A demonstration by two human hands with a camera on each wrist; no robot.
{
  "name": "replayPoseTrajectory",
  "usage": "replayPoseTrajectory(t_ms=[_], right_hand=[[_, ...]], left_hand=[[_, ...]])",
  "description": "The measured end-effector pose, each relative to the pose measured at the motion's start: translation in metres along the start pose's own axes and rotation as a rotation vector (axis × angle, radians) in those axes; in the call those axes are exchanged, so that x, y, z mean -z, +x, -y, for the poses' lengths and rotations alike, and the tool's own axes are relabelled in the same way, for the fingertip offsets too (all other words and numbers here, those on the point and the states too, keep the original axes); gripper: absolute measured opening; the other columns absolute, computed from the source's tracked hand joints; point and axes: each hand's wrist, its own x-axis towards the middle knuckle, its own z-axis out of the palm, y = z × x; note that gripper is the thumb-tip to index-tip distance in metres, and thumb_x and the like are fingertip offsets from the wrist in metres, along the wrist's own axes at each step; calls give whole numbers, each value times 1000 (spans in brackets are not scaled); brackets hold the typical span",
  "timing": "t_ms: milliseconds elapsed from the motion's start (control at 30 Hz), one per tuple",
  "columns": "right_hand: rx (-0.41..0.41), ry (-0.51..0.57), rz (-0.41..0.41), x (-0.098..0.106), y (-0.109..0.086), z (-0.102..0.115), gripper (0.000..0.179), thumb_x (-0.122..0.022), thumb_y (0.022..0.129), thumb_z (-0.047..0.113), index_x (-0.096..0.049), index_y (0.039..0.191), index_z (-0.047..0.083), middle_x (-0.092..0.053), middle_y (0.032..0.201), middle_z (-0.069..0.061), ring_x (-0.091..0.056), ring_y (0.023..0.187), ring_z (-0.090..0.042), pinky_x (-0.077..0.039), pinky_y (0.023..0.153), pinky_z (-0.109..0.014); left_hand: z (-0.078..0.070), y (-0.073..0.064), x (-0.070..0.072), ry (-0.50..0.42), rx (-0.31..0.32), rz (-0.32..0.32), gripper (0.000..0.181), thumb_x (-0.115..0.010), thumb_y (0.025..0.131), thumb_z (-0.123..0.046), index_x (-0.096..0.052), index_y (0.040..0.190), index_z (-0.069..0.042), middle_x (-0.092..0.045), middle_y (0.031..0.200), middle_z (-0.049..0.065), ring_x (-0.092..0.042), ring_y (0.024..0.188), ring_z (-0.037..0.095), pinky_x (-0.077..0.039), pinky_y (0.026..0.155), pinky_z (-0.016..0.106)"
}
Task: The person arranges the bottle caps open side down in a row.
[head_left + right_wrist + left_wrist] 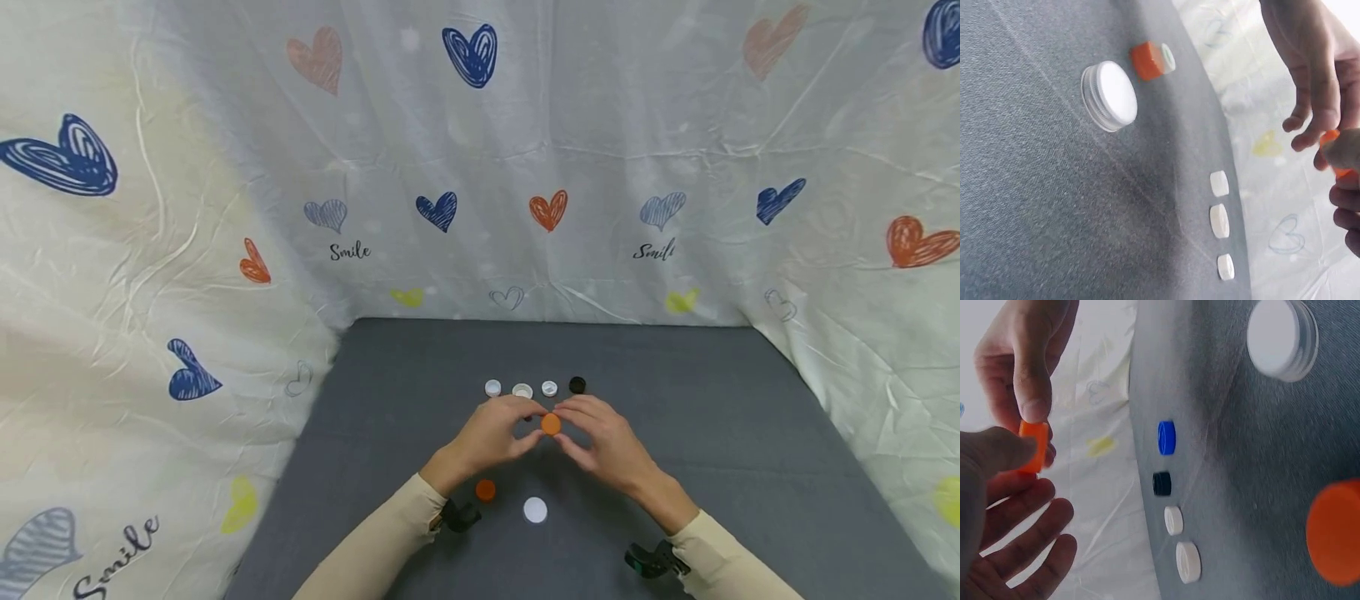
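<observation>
An orange bottle cap [551, 424] is held up above the grey table between both hands. My left hand [487, 437] pinches its left side with thumb and index finger; in the left wrist view the other fingers hang loosely apart below. My right hand [611, 442] pinches the same cap from the right, thumb and fingers at its edge. Nearer me on the table are a second orange cap [486, 490] and a larger lid with a white top [535, 510], whose side looks silvery and ridged in the right wrist view.
Along the back lie white caps [522, 390] and a black cap [577, 385]. A blue cap [1166, 437] shows in the left wrist view. Curtains with printed hearts [437, 212] enclose the grey table [712, 400]. Black devices [656, 558] are strapped to both wrists.
</observation>
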Motion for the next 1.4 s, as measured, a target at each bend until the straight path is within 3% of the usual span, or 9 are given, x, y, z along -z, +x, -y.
replayPoseTrajectory(t_ms=[267,433,700,933,1200,1400], right_hand=[[-49,-20,115,12,-22,-7,32,-85,79,22,-76,108,13,-72,111,2,-65,110,-21,-56,89,-46],[-71,-50,195,18,-31,-6,29,-84,81,26,-77,107,14,-72,110,3,-66,108,-17,-56,87,-42],[-74,-23,222,11,-57,-5,25,-85,80,25,-77,103,18,-70,105,7,-65,102,-12,-57,82,-38],[-85,-8,257,1,-74,1,25,-84,80,26,-77,102,17,-70,105,6,-66,103,-14,-57,83,-37],[-92,-13,298,-10,-88,3,25,-84,80,29,-77,102,20,-68,109,10,-63,104,-9,-56,84,-35],[-82,-71,290,-14,-91,4,27,-84,80,32,-78,102,19,-68,113,7,-61,108,-10,-55,88,-36]], left_hand=[[-14,13,-18,172,-57,174,26,-75,90,-34,-75,112,-20,-74,107,-9,-68,94,6,-55,81,20],[-22,19,-28,240,-109,232,24,-75,89,-37,-76,109,-24,-75,103,-12,-67,91,5,-55,79,23],[-30,13,-47,248,-145,306,16,-76,88,-38,-77,101,-28,-75,92,-13,-64,78,5,-53,69,26],[-36,6,-56,307,-148,426,17,-76,87,-43,-77,100,-32,-72,90,-18,-65,79,4,-50,65,27],[-44,-2,-63,395,-183,474,12,-75,87,-47,-74,87,-35,-68,79,-18,-63,75,5,-46,62,27],[-48,-7,-70,471,-174,466,15,-69,92,-48,-74,87,-35,-69,82,-17,-61,78,9,-46,66,29]])
